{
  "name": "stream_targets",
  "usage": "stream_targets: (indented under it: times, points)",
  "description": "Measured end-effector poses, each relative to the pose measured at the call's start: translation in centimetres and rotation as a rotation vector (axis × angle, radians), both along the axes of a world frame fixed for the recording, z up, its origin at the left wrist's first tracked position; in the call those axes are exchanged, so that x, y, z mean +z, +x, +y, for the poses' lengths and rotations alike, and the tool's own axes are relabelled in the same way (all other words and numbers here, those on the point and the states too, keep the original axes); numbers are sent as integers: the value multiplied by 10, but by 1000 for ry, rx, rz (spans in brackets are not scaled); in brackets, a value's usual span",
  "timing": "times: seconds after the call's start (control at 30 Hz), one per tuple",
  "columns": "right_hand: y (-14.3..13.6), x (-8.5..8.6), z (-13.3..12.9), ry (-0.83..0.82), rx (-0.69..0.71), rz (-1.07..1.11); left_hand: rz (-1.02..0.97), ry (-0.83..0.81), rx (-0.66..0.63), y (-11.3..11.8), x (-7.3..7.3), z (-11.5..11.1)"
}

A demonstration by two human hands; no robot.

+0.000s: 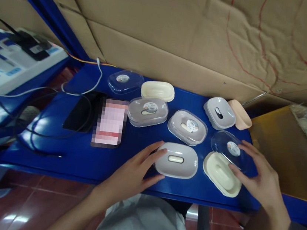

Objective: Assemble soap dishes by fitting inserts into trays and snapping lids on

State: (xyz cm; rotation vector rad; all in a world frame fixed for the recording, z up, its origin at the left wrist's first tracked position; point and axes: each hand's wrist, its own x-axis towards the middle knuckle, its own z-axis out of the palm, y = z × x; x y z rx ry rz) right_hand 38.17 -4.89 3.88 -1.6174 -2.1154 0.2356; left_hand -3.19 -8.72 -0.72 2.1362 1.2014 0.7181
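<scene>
A grey soap dish with a cream oval in its middle slot sits near the table's front edge. My left hand grips its left end, thumb on the near side and fingers over the far rim. To its right, a cream tray lies at a slant. Just behind that tray is a clear plastic lid bearing a round label. My right hand spans the lid's right end between thumb and fingers, the thumb over the cream tray's edge.
Behind are two lidded grey dishes, another clear lid, a cream tray, an uncovered grey dish and a peach tray. Phones and cables lie left; a cardboard box stands right.
</scene>
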Motion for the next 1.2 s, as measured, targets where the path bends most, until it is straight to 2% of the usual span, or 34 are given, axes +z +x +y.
stream_targets:
  times: [0.07, 0.17, 0.3, 0.47, 0.73, 0.9, 1.0, 1.07, 1.2]
  points:
    - [-16, 8, -15, 21, 45, 29, -13, -20, -3, -1, -1, 1]
    - [-50, 9, -27, -38, 245, 25, -35, -24, -6, -2, -4, 1]
    - [-95, 0, -21, -101, 461, -55, -66, -8, -10, -4, -4, 2]
    - [-118, -5, -9, -67, 531, -74, -59, 7, -28, -3, -4, 1]
    - [-124, -16, -17, 7, 536, -111, -12, 7, -33, -4, -5, 2]
    - [-121, -21, -15, -96, 554, -70, 9, 40, -21, -2, -5, 2]
    - [-110, -18, -14, -111, 528, -78, 45, 118, 14, -2, -6, -1]
    - [-97, -19, -16, -72, 453, -89, 77, 190, 56, -2, -7, -3]
    - [-57, -32, -25, 54, 317, -181, 143, 316, 75, 7, -5, -4]
